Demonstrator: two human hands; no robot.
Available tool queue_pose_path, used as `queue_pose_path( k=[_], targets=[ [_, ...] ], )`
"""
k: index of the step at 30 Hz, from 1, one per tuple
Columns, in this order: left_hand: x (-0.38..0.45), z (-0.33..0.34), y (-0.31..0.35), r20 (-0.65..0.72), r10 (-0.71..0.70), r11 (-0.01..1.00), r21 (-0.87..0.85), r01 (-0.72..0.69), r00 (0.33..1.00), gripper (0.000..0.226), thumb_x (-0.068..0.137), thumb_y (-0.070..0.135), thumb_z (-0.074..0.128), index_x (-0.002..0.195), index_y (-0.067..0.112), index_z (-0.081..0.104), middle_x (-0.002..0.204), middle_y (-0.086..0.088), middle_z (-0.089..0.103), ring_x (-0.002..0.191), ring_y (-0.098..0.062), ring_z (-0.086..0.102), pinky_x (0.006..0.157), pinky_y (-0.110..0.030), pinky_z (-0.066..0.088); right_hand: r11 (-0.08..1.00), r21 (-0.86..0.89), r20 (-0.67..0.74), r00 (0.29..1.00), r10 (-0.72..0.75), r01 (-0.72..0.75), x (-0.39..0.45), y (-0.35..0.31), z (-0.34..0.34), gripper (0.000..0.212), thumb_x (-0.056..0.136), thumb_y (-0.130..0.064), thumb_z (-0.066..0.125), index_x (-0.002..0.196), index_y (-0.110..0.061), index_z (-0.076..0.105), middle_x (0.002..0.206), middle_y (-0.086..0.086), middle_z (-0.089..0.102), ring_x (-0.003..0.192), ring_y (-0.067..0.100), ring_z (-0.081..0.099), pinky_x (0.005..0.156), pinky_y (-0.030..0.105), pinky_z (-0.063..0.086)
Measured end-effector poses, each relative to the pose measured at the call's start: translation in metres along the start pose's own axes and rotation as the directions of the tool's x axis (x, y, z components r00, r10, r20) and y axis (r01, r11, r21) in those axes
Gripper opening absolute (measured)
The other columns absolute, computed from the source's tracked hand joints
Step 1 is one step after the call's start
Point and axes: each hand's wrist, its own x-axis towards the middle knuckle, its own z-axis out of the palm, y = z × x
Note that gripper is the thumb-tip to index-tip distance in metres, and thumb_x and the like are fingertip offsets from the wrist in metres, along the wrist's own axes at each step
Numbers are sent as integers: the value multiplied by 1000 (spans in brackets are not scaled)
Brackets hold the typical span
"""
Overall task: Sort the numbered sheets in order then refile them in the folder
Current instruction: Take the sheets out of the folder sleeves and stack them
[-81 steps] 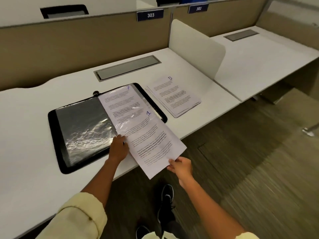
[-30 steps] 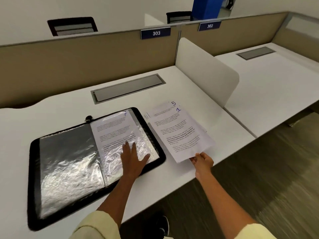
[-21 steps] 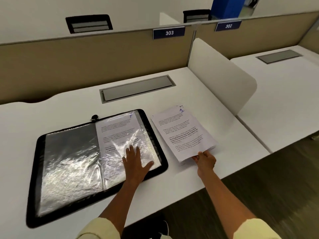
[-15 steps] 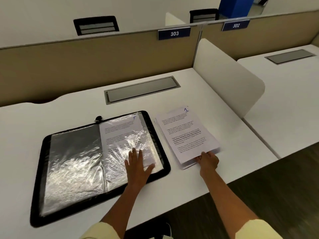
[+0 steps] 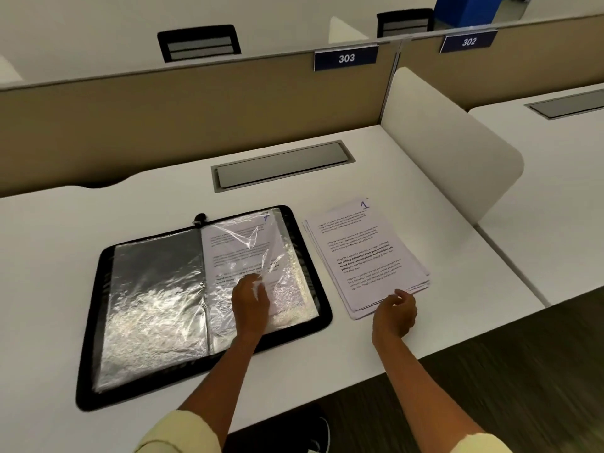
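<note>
A stack of numbered sheets (image 5: pixel 366 256) lies on the white table (image 5: pixel 425 325) just to the right of the folder (image 5: pixel 94 338), edges slightly fanned, with the sheet marked "1" in blue at its top corner facing up. The folder, black-rimmed with a zip edge, lies open flat on the table, its crinkled clear plastic sleeves (image 5: pixel 153 289) shining under the light. In the right-hand sleeve sits one more printed sheet (image 5: pixel 235 243) with a blue number at its top corner, too blurred under the plastic to read for sure.

The left hand (image 5: pixel 250 299) is on that right-hand page, its fingers pinching the clear plastic and lifting it into a raised fold above the printed sheet. The right hand (image 5: pixel 394 313) hovers at the near edge of the stack with its fingers loosely curled and holding nothing; whether the fingertips touch the paper I cannot tell.

Both arms wear pale yellow sleeves (image 5: pixel 183 433). Behind the folder a grey cable hatch (image 5: pixel 281 166) is set into the table. A white divider (image 5: pixel 447 145) stands to the right, and the tan partition (image 5: pixel 163 125) at the back carries a blue label reading 303 (image 5: pixel 345 57)
</note>
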Motion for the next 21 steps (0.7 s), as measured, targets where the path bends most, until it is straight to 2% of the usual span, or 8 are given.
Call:
queue_pose_path(
  k=[2,7,9,11,15,18,20,21],
  targets=[
    [5,-12,5,-73,-45,994,-98,38,996,7,91,0,58,94,5,62,88,-4,67,82,-23,63,67,-24,47,998,20,65,996,-66,65,-11,4,10,19,99,-4,51,113,-8,63,120,16,63,106,33,62,87,40,54],
    [20,-47,-2,-165,-203,956,-245,160,965,13,87,-10,55,87,3,54,76,10,59,69,4,60,62,-17,48,961,0,297,918,-263,275,-52,1,36,17,98,-5,54,105,-9,68,104,9,70,89,20,63,78,31,53],
    [26,-64,-10,-182,-250,938,-291,190,951,12,88,-6,56,87,6,54,77,1,60,67,-5,64,59,-27,54,932,-21,391,861,-326,363,-68,3,44,17,97,-4,54,104,-8,69,100,7,70,88,21,65,76,29,52],
    [33,-81,-20,-186,-293,905,-370,210,938,12,89,-3,56,89,9,55,78,-8,62,63,-25,67,56,-35,57,892,-38,469,796,-383,451,-82,6,51,18,96,-5,55,105,-8,69,97,7,71,85,18,64,73,26,50],
    [47,-122,-43,-176,-416,827,-481,290,892,25,86,-4,52,87,21,57,87,-14,62,68,-34,67,57,-38,57,819,-87,557,709,-431,567,-104,14,64,21,96,-13,58,113,-8,69,100,6,70,88,19,64,75,28,50],
    [49,-149,-58,-184,-492,784,-519,341,851,19,87,1,51,84,19,54,84,-6,57,73,-28,58,59,-31,49,786,-142,556,706,-439,601,-112,18,70,22,94,-18,64,113,-10,69,101,6,68,92,23,64,78,30,49],
    [50,-166,-72,-200,-539,763,-526,375,818,4,89,14,53,87,17,53,87,-2,56,84,-26,52,70,-33,42,765,-200,546,718,-432,613,-116,18,74,26,92,-21,67,115,-10,68,103,7,66,95,25,64,79,31,48],
    [51,-174,-84,-190,-558,752,-527,395,808,6,88,25,54,88,19,55,91,-6,59,88,-29,56,74,-37,43,760,-226,539,728,-423,610,-117,17,76,30,91,-23,68,118,-11,67,106,8,66,97,26,63,80,33,48]
  ],
)
